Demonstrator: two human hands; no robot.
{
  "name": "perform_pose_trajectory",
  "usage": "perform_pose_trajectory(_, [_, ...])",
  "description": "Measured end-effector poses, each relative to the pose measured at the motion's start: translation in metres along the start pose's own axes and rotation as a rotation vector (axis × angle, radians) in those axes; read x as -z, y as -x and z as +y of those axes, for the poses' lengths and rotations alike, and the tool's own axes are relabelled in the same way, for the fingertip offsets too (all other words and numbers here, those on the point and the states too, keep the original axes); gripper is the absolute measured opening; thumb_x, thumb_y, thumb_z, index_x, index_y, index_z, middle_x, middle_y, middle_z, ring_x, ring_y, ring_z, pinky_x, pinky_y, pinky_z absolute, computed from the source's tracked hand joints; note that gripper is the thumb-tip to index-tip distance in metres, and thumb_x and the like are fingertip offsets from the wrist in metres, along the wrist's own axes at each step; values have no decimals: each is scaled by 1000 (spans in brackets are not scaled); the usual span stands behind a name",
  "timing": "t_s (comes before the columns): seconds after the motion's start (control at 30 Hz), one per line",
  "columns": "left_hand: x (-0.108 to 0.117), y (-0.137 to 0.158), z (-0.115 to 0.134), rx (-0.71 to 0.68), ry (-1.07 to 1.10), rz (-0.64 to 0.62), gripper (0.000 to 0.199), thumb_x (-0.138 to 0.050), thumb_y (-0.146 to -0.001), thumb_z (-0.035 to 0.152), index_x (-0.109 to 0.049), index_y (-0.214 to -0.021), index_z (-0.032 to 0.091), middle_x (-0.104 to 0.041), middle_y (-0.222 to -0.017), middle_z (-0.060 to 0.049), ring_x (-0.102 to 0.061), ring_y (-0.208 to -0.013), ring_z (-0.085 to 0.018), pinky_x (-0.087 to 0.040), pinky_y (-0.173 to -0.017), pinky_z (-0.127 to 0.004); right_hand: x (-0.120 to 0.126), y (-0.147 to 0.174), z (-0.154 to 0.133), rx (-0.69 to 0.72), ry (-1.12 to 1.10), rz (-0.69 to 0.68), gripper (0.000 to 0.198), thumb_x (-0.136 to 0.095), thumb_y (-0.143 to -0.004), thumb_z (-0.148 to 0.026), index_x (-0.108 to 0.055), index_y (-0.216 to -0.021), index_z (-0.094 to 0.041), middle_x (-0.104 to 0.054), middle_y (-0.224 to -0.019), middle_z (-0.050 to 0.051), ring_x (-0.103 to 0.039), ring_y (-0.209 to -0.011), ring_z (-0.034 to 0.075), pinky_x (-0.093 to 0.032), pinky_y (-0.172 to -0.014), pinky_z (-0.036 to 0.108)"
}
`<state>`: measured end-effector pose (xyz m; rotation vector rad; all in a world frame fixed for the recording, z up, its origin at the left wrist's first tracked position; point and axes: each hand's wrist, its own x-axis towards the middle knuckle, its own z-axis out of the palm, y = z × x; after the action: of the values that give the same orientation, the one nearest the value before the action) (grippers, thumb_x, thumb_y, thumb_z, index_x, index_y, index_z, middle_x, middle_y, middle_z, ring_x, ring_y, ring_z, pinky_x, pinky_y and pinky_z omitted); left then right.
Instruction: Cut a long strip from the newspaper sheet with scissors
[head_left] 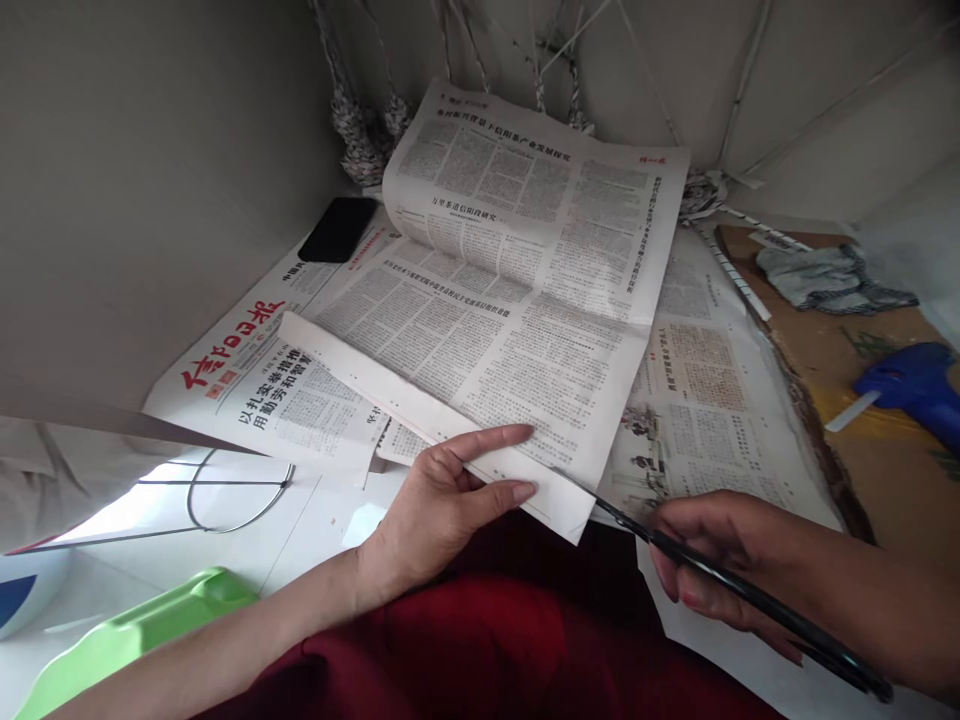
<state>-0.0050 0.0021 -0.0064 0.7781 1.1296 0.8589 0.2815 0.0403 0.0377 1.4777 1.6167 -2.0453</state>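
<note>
A newspaper sheet (517, 270) lies spread in front of me, its near edge folded over into a narrow strip (450, 415). My left hand (450, 490) pinches this strip near its right end, thumb below and index finger stretched along the top. In my right hand (735, 560) are black-handled scissors (750, 590), seen edge-on. Their thin tip lies at the fold, just right of my left fingertips. How far the blades are apart is hidden by the paper.
More newspapers (247, 370) lie underneath, with a black phone (337, 229) on them at the left. Twisted paper cords (360, 140) hang behind. To the right, cardboard (795, 350) carries a grey cloth (832, 280) and a blue glue gun (911, 385). A green plastic object (142, 630) stands lower left.
</note>
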Motion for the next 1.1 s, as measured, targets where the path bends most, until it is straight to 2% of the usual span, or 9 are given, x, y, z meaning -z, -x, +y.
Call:
perform_pose_trajectory(0.07, [0,0,0,0,-5,-7,60,-83,-77,39,-65,-133,29,-34,-44,10,-23,-44,-6,-18,-45,-23,0,-1,2,-73,-48,-23,39,-84,-64,-50,-55,-72,-26,-54,-72,-3,-41,-51,11,-37,-38,24])
perform_pose_trajectory(0.17, [0,0,0,-8,-5,-18,58,-83,-78,39,-65,-133,29,-32,-44,10,-22,-44,-6,-18,-45,-23,0,-1,-2,-99,-97,-57,37,-89,-55,-41,-59,-71,-29,-54,-68,-5,-40,-48,11,-37,-38,24])
perform_pose_trajectory(0.33, [0,0,0,-12,26,-26,58,-84,-77,38,-66,-132,28,-36,-44,10,-25,-44,-5,-21,-44,-22,-4,0,-19,-167,-147,-18,33,-86,-52,-52,-66,-69,-32,-66,-78,-1,-40,-48,11,-40,-44,29])
perform_pose_trajectory(0.43, [0,-1,1,-4,28,-29,60,-85,-76,38,-66,-132,28,-35,-44,10,-24,-44,-5,-20,-45,-21,-4,0,-28,-156,-96,-30,38,-88,-48,-50,-64,-70,-29,-66,-79,0,-43,-51,12,-42,-48,30])
perform_pose_trajectory(0.57, [0,-1,2,-2,3,-46,60,-84,-77,39,-65,-133,27,-33,-43,11,-21,-43,-5,-17,-44,-21,-5,-2,-35,-114,36,-18,45,-78,-64,-63,-58,-75,-25,-50,-60,-4,-42,-48,11,-38,-49,26])
perform_pose_trajectory(0.67, [1,-1,1,5,-4,-52,60,-84,-78,40,-64,-134,28,-34,-43,11,-22,-44,-5,-19,-45,-21,-6,-2,-39,-99,96,-22,50,-66,-75,-71,-58,-83,-23,-50,-58,-5,-43,-49,10,-39,-50,23])
perform_pose_trajectory(0.9, [1,0,1,16,21,-49,61,-84,-77,40,-64,-133,29,-37,-44,11,-24,-44,-5,-21,-46,-21,-3,-4,-39,-77,140,-35,58,-64,-71,-79,-56,-78,-23,-51,-60,-3,-46,-49,10,-42,-49,22])
perform_pose_trajectory(1.0, [1,0,2,12,19,-54,61,-84,-77,40,-65,-133,28,-38,-44,10,-24,-44,-5,-21,-45,-20,-3,-5,-37,-93,122,-27,57,-65,-71,-79,-56,-79,-23,-47,-54,-5,-42,-45,9,-40,-43,21])
perform_pose_trajectory(1.1, [1,0,3,7,25,-56,60,-84,-77,39,-65,-133,27,-36,-43,11,-23,-43,-4,-20,-44,-20,-4,-6,-35,-129,107,-14,56,-68,-69,-77,-57,-82,-23,-49,-60,-5,-38,-40,6,-38,-38,19])
